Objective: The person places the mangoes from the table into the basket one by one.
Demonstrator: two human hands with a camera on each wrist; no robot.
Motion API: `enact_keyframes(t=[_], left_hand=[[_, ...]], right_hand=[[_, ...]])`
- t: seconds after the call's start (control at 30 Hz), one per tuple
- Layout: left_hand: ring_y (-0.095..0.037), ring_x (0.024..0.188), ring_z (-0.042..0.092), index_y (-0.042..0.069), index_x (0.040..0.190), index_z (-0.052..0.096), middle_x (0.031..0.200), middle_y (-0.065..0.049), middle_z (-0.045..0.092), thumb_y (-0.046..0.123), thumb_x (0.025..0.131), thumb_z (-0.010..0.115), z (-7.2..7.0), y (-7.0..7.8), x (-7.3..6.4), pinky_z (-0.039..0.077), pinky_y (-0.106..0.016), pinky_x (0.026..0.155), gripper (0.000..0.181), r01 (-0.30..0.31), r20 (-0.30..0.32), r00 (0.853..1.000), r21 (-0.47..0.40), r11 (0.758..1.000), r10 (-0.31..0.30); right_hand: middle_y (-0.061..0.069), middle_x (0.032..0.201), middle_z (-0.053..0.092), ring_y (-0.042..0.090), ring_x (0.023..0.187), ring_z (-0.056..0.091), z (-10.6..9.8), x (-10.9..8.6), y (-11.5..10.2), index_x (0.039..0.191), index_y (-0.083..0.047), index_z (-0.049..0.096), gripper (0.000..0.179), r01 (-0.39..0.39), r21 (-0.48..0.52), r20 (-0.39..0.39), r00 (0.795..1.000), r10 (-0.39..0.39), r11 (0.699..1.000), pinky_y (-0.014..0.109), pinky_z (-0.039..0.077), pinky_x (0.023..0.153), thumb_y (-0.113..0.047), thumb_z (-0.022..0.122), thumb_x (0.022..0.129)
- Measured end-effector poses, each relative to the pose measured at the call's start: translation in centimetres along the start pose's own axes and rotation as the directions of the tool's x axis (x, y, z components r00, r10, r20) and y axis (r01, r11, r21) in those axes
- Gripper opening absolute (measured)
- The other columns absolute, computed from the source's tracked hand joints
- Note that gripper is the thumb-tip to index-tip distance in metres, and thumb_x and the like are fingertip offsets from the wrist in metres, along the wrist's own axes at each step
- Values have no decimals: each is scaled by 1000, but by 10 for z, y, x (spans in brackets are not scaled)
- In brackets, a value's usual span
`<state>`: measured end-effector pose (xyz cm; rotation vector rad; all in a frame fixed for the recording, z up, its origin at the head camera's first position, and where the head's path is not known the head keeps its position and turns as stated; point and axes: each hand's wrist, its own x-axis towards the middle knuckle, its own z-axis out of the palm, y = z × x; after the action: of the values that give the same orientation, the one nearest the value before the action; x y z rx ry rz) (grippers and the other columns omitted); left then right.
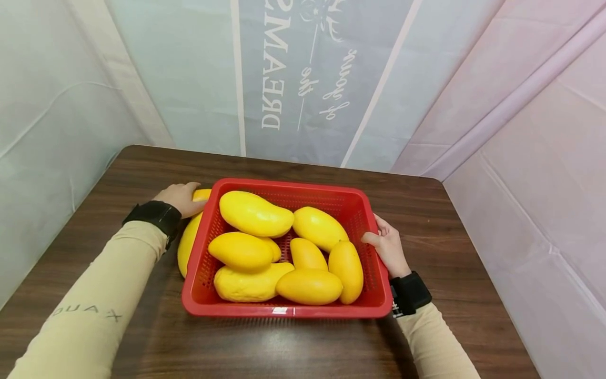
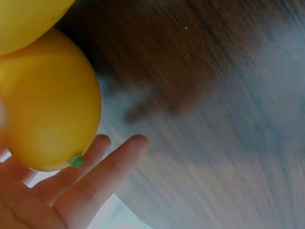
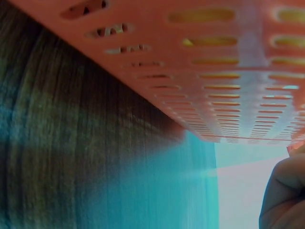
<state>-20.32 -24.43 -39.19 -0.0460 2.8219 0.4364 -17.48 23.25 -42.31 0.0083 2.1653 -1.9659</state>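
A red plastic basket (image 1: 289, 311) holds several yellow mangoes (image 1: 255, 213) of different sizes. On its right side, my right hand (image 1: 389, 247) grips the rim with the thumb over the top. The slotted red wall (image 3: 228, 69) fills the upper right wrist view, where part of the hand (image 3: 286, 191) shows at the lower right edge. Left of the basket, my left hand (image 1: 182, 199) is at an orange-yellow mango (image 2: 55, 100) with a green stem tip. Its fingers (image 2: 102, 181) extend fairly straight along the tip. Another yellow mango (image 1: 188, 245) lies nearer, partly hidden by the basket.
The dark wood-grain table (image 1: 454, 263) has rounded far corners. Behind it hangs a grey-blue curtain (image 1: 303, 79) with white lettering, and pale fabric (image 1: 535, 173) lines the right side. Black bands (image 1: 156, 217) are strapped on both wrists.
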Motion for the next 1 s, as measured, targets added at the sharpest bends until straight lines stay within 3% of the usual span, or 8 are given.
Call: enact_keyframes(t=[0.23, 0.6, 0.8, 1.0], left_hand=[[-41, 96, 59, -10, 140, 41, 118, -32, 59, 48, 95, 47, 1, 2, -1, 51, -55, 89, 73, 23, 26, 999, -32, 999, -22], [-36, 84, 58, -11, 128, 47, 101, -27, 61, 46, 94, 52, 6, -3, 5, 53, -48, 79, 67, 28, -11, 1000, -40, 999, -28], [-42, 92, 55, -11, 133, 42, 112, -32, 52, 47, 94, 56, 4, -4, 5, 52, -56, 86, 72, 6, -60, 998, -39, 999, -8], [-53, 106, 49, -10, 144, 33, 127, -41, 39, 49, 93, 59, -1, -2, 2, 49, -65, 93, 82, 27, -104, 994, -39, 999, -31]], right_hand=[[24, 142, 52, 14, 100, 69, -1, 1, 0, 151, -10, 37, 60, -1, -7, 6, 1000, 1, 1000, 38, 61, 82, -5, 54, 93], [25, 140, 52, 15, 99, 70, -2, 1, 0, 151, -9, 37, 60, 2, -3, 17, 1000, -2, 1000, 37, 61, 81, -5, 52, 93], [25, 141, 51, 14, 99, 69, -1, 0, 0, 151, -9, 36, 61, 0, -2, 13, 1000, 0, 1000, 37, 61, 82, -5, 53, 93], [24, 142, 51, 15, 101, 70, -2, 0, 0, 152, -10, 36, 60, -1, 0, 19, 1000, 1, 1000, 38, 61, 82, -6, 53, 94]])
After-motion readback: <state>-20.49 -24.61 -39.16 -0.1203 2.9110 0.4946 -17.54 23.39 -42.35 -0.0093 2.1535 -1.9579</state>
